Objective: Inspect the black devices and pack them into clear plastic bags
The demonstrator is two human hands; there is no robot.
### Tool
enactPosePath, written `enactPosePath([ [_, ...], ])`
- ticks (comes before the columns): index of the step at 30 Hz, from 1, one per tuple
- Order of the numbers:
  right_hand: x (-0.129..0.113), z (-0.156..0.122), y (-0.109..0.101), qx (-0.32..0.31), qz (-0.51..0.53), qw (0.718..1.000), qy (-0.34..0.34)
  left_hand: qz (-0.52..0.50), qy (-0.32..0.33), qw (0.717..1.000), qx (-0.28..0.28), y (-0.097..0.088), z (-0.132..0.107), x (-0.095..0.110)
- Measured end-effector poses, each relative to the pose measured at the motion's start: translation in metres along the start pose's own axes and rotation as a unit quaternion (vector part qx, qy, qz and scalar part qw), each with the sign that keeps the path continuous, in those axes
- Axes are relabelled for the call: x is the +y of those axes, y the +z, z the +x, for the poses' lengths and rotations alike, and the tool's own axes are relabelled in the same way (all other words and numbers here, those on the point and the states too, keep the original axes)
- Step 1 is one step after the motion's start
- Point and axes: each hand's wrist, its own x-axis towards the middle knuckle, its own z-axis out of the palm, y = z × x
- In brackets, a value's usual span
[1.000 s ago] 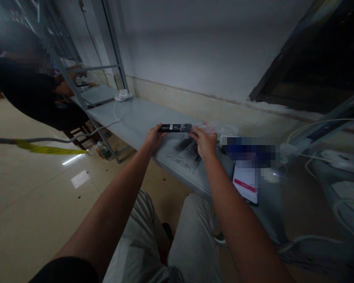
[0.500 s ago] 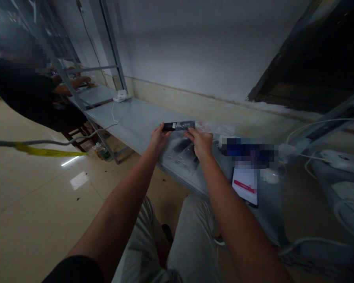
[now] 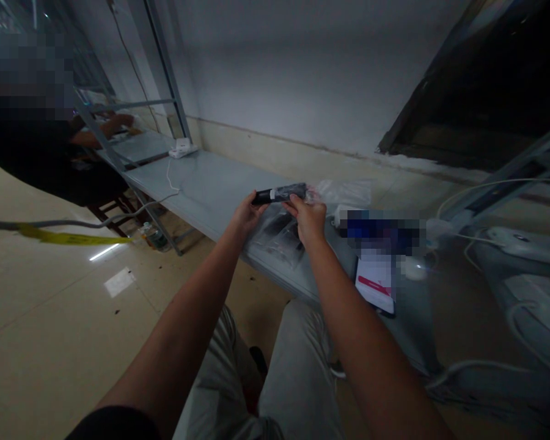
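A slim black bar-shaped item (image 3: 278, 194) with a small white label is held above the grey table (image 3: 211, 183). My left hand (image 3: 245, 212) pinches its left end. My right hand (image 3: 308, 216) grips its right part, where a clear plastic bag (image 3: 343, 192) trails off to the right. Under my hands, several more bagged black items (image 3: 282, 235) lie on the table near its front edge.
A white booklet with a red stripe (image 3: 376, 284) lies at the right. A white power strip (image 3: 179, 148) and its cable sit at the far left of the table. Another person in black (image 3: 41, 153) sits at the left. White cables (image 3: 490, 201) and metal frame posts stand around.
Both hands have drawn closer together on the black item, and its right end has tilted slightly upward. The view has shifted a little to the right.
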Motion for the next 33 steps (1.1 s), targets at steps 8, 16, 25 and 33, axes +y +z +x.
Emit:
enactPosePath([
  [8,0.002,0.000,0.002,-0.018,-0.014,1.000,-0.008,0.049,0.057,0.995,-0.068,-0.009,-0.002,-0.005],
  [16,-0.001,0.006,0.001,0.022,-0.002,1.000,0.022,0.074,0.065,0.991,-0.092,-0.013,-0.003,-0.006],
  [25,0.006,0.002,0.007,-0.001,-0.005,1.000,0.018,0.075,0.069,0.988,-0.112,-0.013,-0.003,-0.009],
  [33,0.010,0.003,0.006,-0.022,-0.035,0.998,0.043,0.166,0.030,0.970,-0.176,-0.013,-0.006,-0.012],
])
